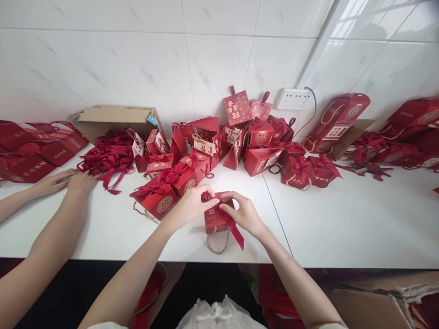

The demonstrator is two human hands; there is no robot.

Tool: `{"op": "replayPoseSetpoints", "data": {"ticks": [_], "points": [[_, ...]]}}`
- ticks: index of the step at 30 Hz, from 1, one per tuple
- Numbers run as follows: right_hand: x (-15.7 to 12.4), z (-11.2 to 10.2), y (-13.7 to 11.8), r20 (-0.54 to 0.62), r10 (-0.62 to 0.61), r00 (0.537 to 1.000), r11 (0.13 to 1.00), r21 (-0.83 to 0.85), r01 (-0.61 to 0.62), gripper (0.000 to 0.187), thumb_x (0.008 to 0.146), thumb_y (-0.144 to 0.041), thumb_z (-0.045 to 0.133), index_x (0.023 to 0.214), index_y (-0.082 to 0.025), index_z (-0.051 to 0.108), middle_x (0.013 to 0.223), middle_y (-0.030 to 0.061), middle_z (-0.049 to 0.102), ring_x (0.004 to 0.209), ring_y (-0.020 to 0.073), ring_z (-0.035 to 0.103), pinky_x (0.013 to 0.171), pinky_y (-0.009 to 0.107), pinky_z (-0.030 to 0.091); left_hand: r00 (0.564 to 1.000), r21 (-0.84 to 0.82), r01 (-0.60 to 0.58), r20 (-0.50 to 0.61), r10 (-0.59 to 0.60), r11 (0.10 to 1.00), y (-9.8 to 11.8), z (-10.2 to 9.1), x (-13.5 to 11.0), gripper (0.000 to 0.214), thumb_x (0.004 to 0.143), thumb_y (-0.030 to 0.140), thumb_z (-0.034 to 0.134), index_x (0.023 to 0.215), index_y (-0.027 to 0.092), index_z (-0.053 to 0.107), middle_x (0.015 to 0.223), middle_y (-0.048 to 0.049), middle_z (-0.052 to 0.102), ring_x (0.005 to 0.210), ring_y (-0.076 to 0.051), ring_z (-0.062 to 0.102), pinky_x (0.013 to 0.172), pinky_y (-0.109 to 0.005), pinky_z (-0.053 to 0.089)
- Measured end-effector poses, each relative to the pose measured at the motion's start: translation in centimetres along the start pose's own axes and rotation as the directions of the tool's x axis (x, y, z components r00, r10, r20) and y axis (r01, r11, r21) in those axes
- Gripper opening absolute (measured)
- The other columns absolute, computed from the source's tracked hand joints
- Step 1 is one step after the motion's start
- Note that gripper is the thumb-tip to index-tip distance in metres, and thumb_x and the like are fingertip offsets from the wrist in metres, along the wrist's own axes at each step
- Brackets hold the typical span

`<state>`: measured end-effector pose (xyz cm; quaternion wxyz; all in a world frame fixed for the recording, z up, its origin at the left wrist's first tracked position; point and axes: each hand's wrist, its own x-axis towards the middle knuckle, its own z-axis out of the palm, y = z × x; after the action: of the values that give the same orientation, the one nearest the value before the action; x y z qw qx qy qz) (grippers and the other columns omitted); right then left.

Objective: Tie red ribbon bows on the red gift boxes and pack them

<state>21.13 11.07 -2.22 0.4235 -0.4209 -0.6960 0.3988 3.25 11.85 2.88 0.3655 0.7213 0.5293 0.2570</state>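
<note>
A small red gift box (213,223) with a looped rope handle (219,250) lies near the table's front edge. Dark red ribbon (236,232) is on top of it, one tail hanging over the box toward the right. My left hand (199,201) pinches the ribbon above the box's left side. From the right, my right hand (244,211) pinches the same ribbon with thumb and finger, close to the left fingertips. The knot area between them is partly hidden by my fingers. Just left of my left hand stand red boxes (157,201) with ribbon bows.
A co-worker's hands (80,180) rest by a pile of red ribbons (108,153) in front of a cardboard box (116,114). Several red boxes (262,160) line the wall. A power strip (293,99) is on the wall; more boxes (338,121) stand right.
</note>
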Motion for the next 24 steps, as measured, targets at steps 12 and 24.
{"op": "replayPoseSetpoints", "data": {"ticks": [12, 24], "points": [[-0.1, -0.2, -0.3, -0.049, 0.013, 0.999, 0.977, -0.213, -0.024, 0.007, 0.079, -0.018, 0.062, 0.084, -0.023, 0.064, 0.074, 0.0014, 0.067, 0.075, 0.0198, 0.058, 0.079, 0.037, 0.041, 1.000, 0.014, 0.025, -0.007, -0.025, 1.000, 0.3, -0.1, 0.1, 0.017, 0.076, 0.036, 0.058, 0.075, 0.019, 0.056, 0.077, 0.0017, 0.061, 0.071, -0.015, 0.056, 0.066, -0.025, 0.043], [0.8, -0.9, -1.8, 0.040, 0.110, 0.993, 0.910, -0.405, -0.085, 0.029, 0.075, -0.014, 0.068, 0.102, -0.025, 0.068, 0.085, 0.0041, 0.064, 0.093, 0.0236, 0.055, 0.085, 0.040, 0.041, 0.997, -0.004, 0.019, -0.077, -0.020, 1.000, 0.3, 0.5, -0.9, 0.016, 0.082, 0.034, 0.050, 0.087, 0.021, 0.058, 0.089, 0.0003, 0.064, 0.086, -0.017, 0.060, 0.079, -0.028, 0.046]]}}
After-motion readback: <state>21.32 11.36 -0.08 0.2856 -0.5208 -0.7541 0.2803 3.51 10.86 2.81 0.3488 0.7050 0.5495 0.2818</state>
